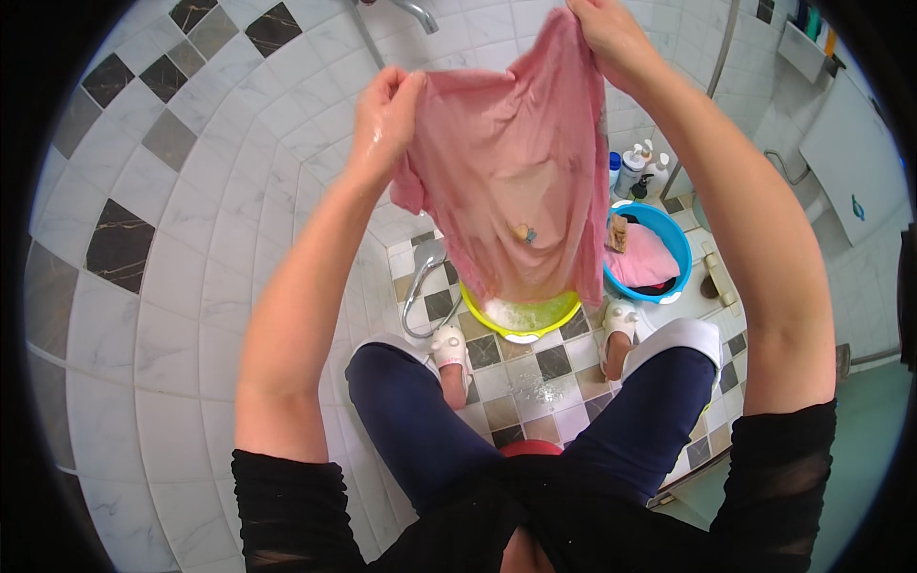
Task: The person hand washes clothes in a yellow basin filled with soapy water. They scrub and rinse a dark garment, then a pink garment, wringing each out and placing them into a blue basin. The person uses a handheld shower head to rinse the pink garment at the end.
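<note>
A wet pink garment (501, 165) hangs spread out between my two hands, with a small printed or sewn motif on its front. My left hand (387, 118) pinches one upper corner. Higher up, near the top edge of the view, my right hand (609, 32) grips the opposite corner, its fingertips partly cut off. Below the cloth stands a yellow-green basin (526, 335) holding sudsy water; the garment hides its far part. To the right, a blue basin (684, 251) holds a folded pink cloth (641, 258), dark fabric and a brown block (617, 234), perhaps soap.
A shower head (430, 252) with its hose lies on the tiled floor at left. Several pump bottles (630, 170) stand behind the blue basin. A wall tap (419, 16) juts out above. My feet in white clogs (450, 345) flank the yellow-green basin. Water wets the floor tiles (544, 392).
</note>
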Demonstrator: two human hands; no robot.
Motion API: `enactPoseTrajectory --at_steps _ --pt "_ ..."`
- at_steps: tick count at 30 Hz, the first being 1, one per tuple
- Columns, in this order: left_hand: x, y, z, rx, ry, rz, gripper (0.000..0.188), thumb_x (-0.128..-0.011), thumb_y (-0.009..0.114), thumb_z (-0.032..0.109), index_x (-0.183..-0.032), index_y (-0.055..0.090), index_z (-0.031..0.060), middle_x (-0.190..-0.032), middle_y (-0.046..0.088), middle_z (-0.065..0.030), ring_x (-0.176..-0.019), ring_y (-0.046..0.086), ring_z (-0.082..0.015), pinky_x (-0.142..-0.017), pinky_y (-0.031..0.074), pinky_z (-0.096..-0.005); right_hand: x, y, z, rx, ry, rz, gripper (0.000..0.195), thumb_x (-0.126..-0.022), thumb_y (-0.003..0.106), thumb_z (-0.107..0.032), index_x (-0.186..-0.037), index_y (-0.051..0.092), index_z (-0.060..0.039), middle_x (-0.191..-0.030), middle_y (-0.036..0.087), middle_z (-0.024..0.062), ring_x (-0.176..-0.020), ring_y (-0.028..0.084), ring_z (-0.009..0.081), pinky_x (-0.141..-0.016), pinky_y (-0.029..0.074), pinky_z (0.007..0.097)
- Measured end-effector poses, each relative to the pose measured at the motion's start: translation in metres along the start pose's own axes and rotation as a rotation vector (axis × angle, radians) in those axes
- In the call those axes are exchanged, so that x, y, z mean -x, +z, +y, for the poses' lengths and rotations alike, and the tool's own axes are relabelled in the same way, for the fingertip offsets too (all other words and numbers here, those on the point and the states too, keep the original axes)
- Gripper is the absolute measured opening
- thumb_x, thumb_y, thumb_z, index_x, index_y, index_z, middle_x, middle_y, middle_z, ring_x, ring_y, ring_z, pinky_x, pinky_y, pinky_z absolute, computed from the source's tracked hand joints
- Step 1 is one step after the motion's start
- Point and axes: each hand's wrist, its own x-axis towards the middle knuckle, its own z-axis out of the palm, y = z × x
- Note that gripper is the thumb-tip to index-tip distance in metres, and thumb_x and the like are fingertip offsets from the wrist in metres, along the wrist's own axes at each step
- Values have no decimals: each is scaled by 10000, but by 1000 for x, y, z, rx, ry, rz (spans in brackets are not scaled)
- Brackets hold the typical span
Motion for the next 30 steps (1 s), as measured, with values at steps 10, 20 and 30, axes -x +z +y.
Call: enactPoseTrajectory --at_steps 10,20,30 --pt "22 26 -68 90 -138 -141 240 -899 529 262 -776 552 58 -696 490 51 -677 424 -51 -595 374 -226 71 60 44 200 48 -500 492 -831 621 -400 -1132 508 -29 -883 575 29 -758 522 136 -692 452 293" --pt "200 88 -228 209 -667 -110 234 -915 538 234 -1059 548 48 -941 577 -48 -925 511 -105 -798 410 -241 258 74 289 413 343 -552 377 -779 641 -323 -935 626 20 -785 667 146 -770 642 291 -692 477 383" --pt "259 126 -310 -334 -138 -174 707 -784 655 202 -1369 296 30 -1379 360 -127 -1294 319 -257 -1064 247 -359 149 142 154 -530 642 -457 250 -865 497 -259 -730 576 -64 -630 509 -36 -531 426 53 -461 350 230"
